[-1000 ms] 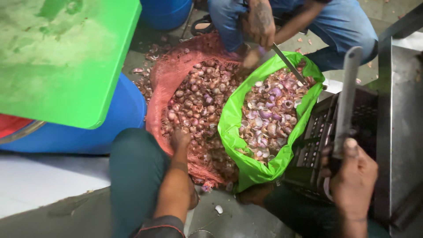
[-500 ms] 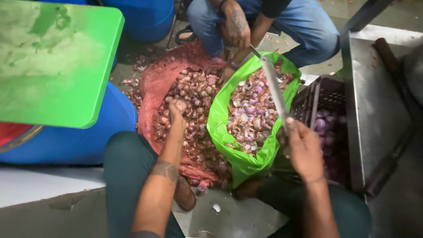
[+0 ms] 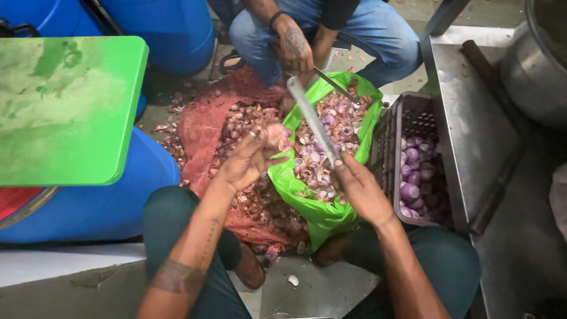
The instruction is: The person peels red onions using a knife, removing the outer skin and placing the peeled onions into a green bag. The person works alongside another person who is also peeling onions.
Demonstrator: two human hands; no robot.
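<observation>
Here the left hand (image 3: 251, 159) is pinching a small onion (image 3: 275, 134) over the red mesh sack (image 3: 207, 127), while the right hand (image 3: 360, 190) is gripping a long knife (image 3: 313, 121) above the green bag (image 3: 322, 215) of peels. Room is tight — a blue drum (image 3: 100, 201) is crowding in left, a crate (image 3: 393, 136) right. Across, another person's hand (image 3: 293, 48) is working; the onion's near side is hidden.

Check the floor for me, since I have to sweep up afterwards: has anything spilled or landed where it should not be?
Yes. Loose onion skins lie scattered on the floor beyond the red mesh sack, and one pale piece sits alone on the floor between the person's knees. The green bag holds its peelings.
</observation>
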